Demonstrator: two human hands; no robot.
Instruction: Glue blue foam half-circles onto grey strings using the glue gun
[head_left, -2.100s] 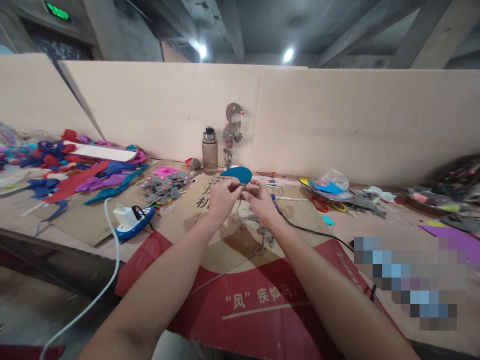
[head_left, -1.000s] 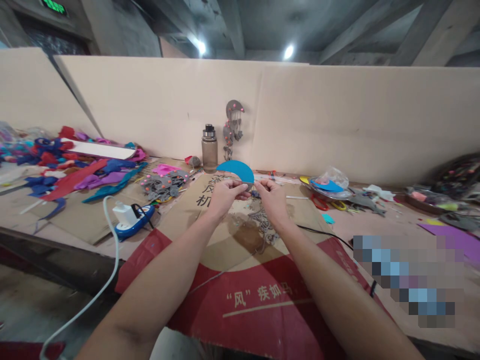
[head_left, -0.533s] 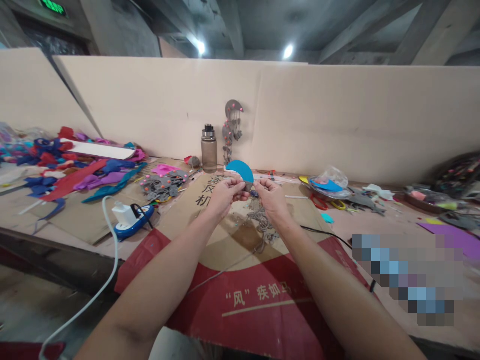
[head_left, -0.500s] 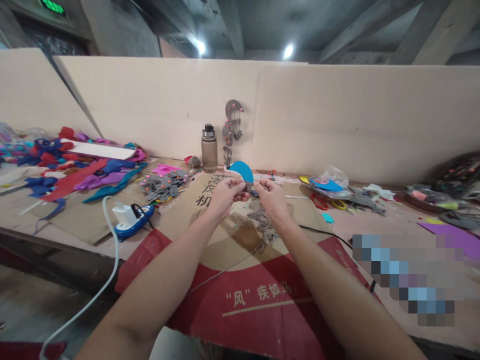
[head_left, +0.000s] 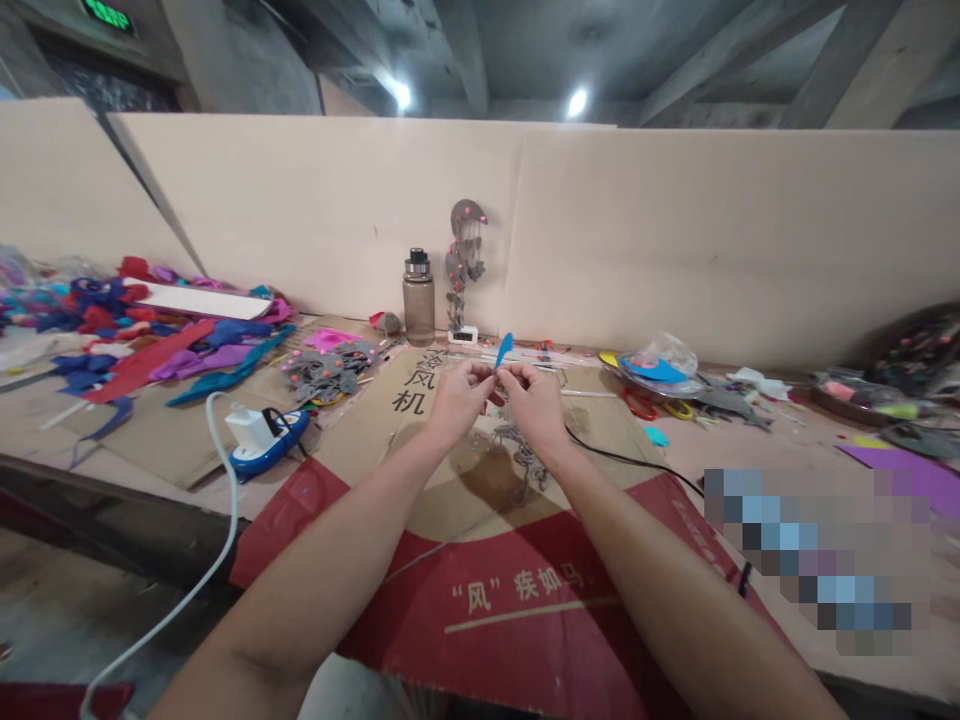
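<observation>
One blue piece (head_left: 505, 349) sticks up above the cardboard (head_left: 360, 430), its lower end pinched tight in the left hand (head_left: 459, 398); the right hand (head_left: 534, 400) crowds in, fingertips bunched, its hold hidden! One bottle (head_left: 418, 305) stands behind.

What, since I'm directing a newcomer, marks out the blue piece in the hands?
Before the pale board stands a bottle. Lower and to its right, the hands meet above the cardboard. The blue piece pokes up from them, whereas the broader blue sheet farther right lies untouched.
</observation>
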